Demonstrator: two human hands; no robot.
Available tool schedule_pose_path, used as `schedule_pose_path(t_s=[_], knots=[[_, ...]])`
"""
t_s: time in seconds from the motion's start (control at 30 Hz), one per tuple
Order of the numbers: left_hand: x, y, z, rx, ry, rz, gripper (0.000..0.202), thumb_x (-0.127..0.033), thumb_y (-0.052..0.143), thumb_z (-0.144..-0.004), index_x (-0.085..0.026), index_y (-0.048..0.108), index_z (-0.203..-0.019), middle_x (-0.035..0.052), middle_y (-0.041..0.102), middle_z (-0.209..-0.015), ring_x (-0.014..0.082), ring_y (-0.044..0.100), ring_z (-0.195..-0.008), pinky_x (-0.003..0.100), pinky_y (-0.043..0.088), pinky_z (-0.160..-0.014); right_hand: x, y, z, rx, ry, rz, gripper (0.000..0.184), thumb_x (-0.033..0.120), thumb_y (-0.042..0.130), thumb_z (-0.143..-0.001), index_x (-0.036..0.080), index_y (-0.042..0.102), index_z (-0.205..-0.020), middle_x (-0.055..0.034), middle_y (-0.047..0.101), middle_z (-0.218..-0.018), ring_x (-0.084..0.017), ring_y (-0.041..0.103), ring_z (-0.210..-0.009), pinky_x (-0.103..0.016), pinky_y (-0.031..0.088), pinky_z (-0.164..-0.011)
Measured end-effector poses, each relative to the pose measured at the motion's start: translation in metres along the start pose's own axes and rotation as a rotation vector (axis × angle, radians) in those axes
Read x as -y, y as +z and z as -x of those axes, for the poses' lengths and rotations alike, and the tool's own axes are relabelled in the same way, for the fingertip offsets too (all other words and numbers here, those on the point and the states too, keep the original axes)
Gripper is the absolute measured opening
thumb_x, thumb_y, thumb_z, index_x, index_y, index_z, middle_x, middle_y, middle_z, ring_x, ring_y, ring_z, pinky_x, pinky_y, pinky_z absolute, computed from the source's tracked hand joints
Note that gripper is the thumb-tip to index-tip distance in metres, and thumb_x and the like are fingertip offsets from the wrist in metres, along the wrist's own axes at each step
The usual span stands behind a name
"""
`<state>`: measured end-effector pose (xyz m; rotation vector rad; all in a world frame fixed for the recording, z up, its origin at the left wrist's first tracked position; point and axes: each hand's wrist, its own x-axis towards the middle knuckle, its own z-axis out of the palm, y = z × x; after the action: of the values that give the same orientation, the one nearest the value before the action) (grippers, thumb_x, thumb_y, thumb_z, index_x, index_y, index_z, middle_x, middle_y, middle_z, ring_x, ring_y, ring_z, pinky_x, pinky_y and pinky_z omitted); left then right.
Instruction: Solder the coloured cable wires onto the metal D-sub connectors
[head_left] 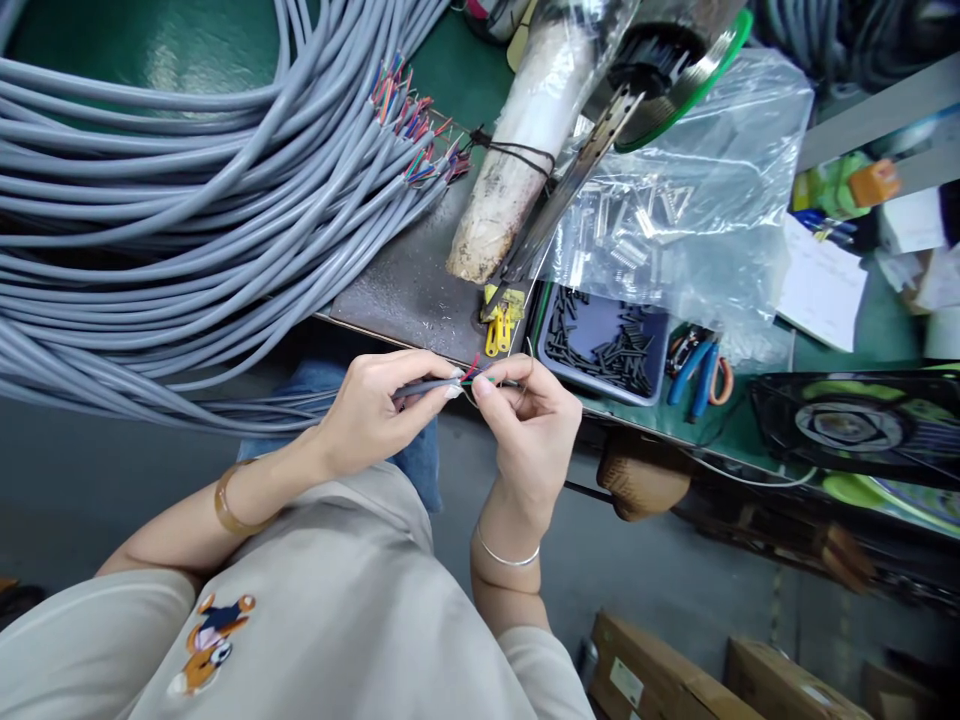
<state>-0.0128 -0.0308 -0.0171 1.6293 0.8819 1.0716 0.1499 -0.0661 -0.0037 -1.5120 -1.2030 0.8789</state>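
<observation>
My left hand (382, 405) pinches a grey cable (424, 386) close to its stripped end. Thin coloured wires (472, 372), red and green among them, fan out from that end between my two hands. The thumb and fingers of my right hand (529, 410) are closed on these wires; exactly which strands they grip is hidden. Beyond the hands a soldering iron tip points down at a yellow sponge-like block (504, 300), with small yellow clips (498, 332) beside it. A large bundle of grey cables (225, 230) with bared coloured ends spreads over the left side.
A tray (652, 392) of short black tubes stands right of my hands, with blue-handled cutters (694, 378) beside it. Behind lie a clear plastic bag (720, 240) of metal pins and a green-rimmed solder spool (739, 50). A black fan (855, 425) sits at the right edge.
</observation>
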Motion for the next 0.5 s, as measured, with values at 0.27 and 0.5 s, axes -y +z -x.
schedule_pose_path(t_s=[0.27, 0.5], knots=[[0.0012, 0.0012, -0.0017, 0.035, -0.242, 0.338, 0.009, -0.022, 0.072, -0.087, -0.013, 0.069, -0.088, 0.0011, 0.071, -0.074, 0.0076, 0.060, -0.059, 0.017, 0.051, -0.056, 0.0006, 0.0035, 0.0032, -0.031, -0.050, 0.073, 0.011, 0.026, 0.070, -0.088, 0.019, 0.070, -0.079, 0.0049, 0.055, -0.071, -0.004, 0.029, -0.050, -0.026, 0.020, -0.047], [0.0053, -0.0010, -0.0001, 0.004, -0.037, 0.060, 0.007, -0.018, 0.070, -0.090, -0.013, 0.075, -0.089, 0.0027, 0.076, -0.079, 0.0098, 0.062, -0.066, 0.019, 0.049, -0.062, 0.0043, -0.0004, 0.0013, -0.024, -0.081, 0.181, 0.009, 0.026, 0.071, -0.087, 0.019, 0.072, -0.083, 0.0047, 0.057, -0.072, -0.003, 0.026, -0.049, -0.025, 0.019, -0.047]])
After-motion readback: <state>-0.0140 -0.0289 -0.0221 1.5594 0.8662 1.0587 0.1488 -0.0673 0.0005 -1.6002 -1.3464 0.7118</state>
